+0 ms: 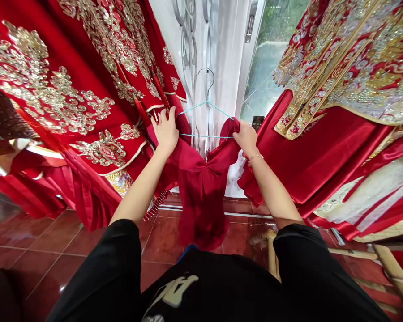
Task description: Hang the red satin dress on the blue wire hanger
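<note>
A crimson dress [203, 197] with a gathered, knotted bust hangs in front of me on a thin light-blue hanger [206, 136]. The hanger's hook is up against white metal scrollwork. My left hand [166, 130] lies over the dress's left shoulder, fingers spread; its thumb is mostly hidden. At the other shoulder, my right hand [246, 136] is closed around the fabric beside the hanger's end. A thin bracelet [255, 157] circles my right wrist.
Red garments with gold sequin embroidery [97, 107] hang close on the left. More embroidered red garments [325, 147] hang on the right. Behind are white scrollwork [189, 49] and a glass door [272, 49]. A wooden frame [386, 264] stands low right on the red-tiled floor [53, 250].
</note>
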`<move>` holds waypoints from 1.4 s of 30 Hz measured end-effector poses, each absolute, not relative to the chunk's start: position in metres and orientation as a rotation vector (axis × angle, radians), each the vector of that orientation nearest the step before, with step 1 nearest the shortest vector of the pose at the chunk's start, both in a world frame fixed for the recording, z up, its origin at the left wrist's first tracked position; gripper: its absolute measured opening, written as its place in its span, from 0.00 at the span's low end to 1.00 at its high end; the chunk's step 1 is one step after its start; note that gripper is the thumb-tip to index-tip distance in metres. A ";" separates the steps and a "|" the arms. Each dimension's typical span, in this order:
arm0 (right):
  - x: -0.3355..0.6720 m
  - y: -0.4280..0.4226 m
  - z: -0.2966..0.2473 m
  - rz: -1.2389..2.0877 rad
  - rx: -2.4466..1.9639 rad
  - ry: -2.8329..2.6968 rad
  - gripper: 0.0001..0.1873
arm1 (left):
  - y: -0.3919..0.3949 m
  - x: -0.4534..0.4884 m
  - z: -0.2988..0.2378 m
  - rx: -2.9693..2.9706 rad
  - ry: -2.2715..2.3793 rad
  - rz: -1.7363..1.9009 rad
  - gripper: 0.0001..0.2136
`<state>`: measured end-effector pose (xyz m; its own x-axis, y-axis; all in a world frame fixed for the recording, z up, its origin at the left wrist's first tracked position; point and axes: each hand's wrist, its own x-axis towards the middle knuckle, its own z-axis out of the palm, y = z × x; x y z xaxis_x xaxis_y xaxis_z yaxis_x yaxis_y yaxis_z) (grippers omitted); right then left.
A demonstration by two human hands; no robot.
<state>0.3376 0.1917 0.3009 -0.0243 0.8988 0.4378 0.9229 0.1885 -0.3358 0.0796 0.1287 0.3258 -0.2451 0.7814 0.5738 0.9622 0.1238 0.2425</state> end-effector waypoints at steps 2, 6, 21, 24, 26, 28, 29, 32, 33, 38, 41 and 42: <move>0.340 0.192 0.306 -0.071 -1.727 -1.951 0.17 | 0.127 0.075 0.330 -1.739 -2.120 -0.842 0.35; 0.342 0.196 0.313 -0.147 -1.742 -2.006 0.15 | 0.122 0.065 0.338 -1.766 -2.208 -0.767 0.34; 0.326 0.194 0.313 -0.322 -1.849 -1.986 0.18 | 0.122 0.077 0.326 -1.735 -2.266 -0.813 0.35; 0.325 0.195 0.315 -0.370 -1.869 -1.992 0.18 | 0.131 0.069 0.323 -1.780 -2.205 -0.843 0.35; 0.328 0.194 0.318 -0.388 -1.881 -2.016 0.17 | 0.135 0.057 0.325 -1.861 -2.148 -0.835 0.33; 0.330 0.192 0.320 -0.400 -1.880 -2.039 0.18 | 0.137 0.043 0.330 -1.938 -2.108 -0.806 0.30; 0.331 0.191 0.321 -0.405 -1.878 -2.047 0.18 | 0.137 0.037 0.332 -1.960 -2.095 -0.787 0.29; 0.331 0.187 0.323 -0.412 -1.890 -2.054 0.18 | 0.137 0.026 0.336 -1.997 -2.071 -0.736 0.26; 0.330 0.186 0.323 -0.410 -1.902 -2.053 0.18 | 0.138 0.026 0.336 -2.003 -2.067 -0.730 0.26; 0.328 0.182 0.321 -0.407 -1.944 -2.025 0.17 | 0.144 0.031 0.330 -1.953 -2.102 -0.721 0.26; 0.329 0.182 0.318 -0.422 -1.927 -1.992 0.17 | 0.149 0.034 0.325 -1.957 -2.096 -0.727 0.26; 0.329 0.182 0.317 -0.428 -1.917 -1.979 0.17 | 0.150 0.035 0.324 -1.964 -2.085 -0.738 0.27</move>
